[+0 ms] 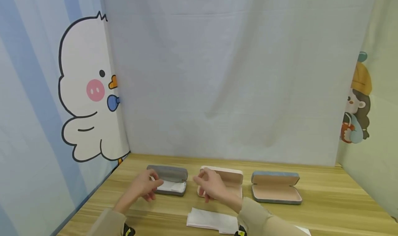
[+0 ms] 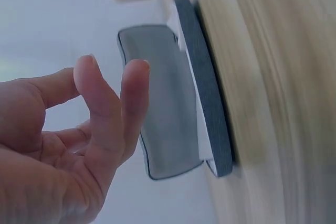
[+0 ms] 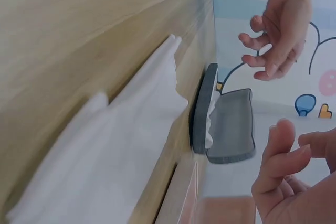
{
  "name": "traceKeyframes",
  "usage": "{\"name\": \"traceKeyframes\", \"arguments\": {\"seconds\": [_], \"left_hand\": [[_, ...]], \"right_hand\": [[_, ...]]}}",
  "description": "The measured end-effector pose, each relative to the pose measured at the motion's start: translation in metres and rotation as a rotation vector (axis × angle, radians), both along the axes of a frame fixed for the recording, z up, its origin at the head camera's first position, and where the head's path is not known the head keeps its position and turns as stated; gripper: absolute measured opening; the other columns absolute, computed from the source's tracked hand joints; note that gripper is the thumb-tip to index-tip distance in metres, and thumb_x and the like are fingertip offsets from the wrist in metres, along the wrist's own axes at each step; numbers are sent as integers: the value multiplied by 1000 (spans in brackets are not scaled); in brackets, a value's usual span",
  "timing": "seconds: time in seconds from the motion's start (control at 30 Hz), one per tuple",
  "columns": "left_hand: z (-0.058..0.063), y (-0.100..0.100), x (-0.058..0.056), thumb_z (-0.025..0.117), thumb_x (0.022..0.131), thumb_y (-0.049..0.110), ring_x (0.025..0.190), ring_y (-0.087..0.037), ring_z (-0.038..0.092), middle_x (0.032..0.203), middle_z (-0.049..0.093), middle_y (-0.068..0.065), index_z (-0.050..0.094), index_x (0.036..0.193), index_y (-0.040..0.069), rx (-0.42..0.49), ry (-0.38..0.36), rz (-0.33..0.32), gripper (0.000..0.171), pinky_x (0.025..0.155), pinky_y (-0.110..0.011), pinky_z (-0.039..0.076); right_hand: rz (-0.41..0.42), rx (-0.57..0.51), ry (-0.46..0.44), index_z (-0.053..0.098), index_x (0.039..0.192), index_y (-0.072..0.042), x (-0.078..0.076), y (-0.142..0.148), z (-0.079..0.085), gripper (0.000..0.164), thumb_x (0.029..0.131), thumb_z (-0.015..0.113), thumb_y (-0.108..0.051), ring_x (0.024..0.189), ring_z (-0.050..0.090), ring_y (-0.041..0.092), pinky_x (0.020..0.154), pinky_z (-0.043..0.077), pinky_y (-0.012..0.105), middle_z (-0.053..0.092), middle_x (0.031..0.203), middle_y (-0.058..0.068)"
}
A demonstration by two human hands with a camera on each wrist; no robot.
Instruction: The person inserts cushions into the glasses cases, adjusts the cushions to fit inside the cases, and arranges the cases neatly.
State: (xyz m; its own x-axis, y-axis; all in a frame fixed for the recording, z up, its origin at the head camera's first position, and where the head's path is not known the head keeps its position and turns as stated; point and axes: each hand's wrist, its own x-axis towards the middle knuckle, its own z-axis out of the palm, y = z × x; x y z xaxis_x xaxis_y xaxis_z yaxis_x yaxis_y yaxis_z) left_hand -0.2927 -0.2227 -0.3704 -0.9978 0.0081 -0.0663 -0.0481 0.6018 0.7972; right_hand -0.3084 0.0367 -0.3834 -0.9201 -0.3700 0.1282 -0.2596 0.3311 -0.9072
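A grey glasses case (image 1: 169, 173) stands with its lid up on the left, a folded white cloth (image 1: 171, 186) inside it. My left hand (image 1: 144, 185) hovers at its left front side, fingers loosely bent around nothing. My right hand (image 1: 212, 185) is raised in front of a white glasses case (image 1: 234, 178) in the middle, hiding part of its interior; it holds nothing either. In the right wrist view both hands appear apart from the grey case (image 3: 231, 124). Another folded white cloth (image 1: 211, 220) lies on the table near my right forearm.
On the right, a blue glasses case (image 1: 276, 191) stands open with a bare beige lining. A further white piece (image 1: 303, 230) shows beside the right sleeve at the table's front. A grey curtain (image 1: 230, 77) hangs behind the wooden table (image 1: 335, 201).
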Motion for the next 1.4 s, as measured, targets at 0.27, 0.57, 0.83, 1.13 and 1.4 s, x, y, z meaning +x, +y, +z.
{"name": "traceKeyframes", "arguments": {"seconds": [0.27,0.57,0.83,1.13,1.4], "left_hand": [[-8,21,13,66,89,16,51,-18,63,83,62,-16,54,106,2,78,-54,-82,25,43,-30,55],[-26,40,20,67,86,9,48,-16,64,77,66,-18,50,108,0,130,-100,-214,30,42,-28,55],[-40,56,32,65,86,7,48,-14,65,74,69,-19,47,108,-3,319,-208,-317,30,40,-18,49],[-50,70,33,69,83,5,47,-11,63,69,69,-14,51,102,-1,335,-278,-271,27,40,-14,47],[-50,79,38,71,80,1,43,-7,59,61,65,-8,55,89,0,313,-234,-236,18,38,-12,46]], "right_hand": [[-5,-17,-29,50,114,-1,11,51,-10,34,97,57,-30,31,45,5,32,31,19,64,60,13],[-13,-12,-128,41,126,0,33,90,-29,45,95,60,-26,33,44,4,33,31,18,62,60,4],[39,-18,-216,40,121,1,52,108,-47,42,92,64,-18,34,45,0,34,35,15,64,58,2],[-9,70,-260,42,104,5,63,117,-52,37,87,70,-12,50,54,5,48,41,16,59,61,-1],[-2,73,-207,52,83,6,62,118,-52,22,85,70,-5,48,51,2,46,40,14,55,56,-3]]}}
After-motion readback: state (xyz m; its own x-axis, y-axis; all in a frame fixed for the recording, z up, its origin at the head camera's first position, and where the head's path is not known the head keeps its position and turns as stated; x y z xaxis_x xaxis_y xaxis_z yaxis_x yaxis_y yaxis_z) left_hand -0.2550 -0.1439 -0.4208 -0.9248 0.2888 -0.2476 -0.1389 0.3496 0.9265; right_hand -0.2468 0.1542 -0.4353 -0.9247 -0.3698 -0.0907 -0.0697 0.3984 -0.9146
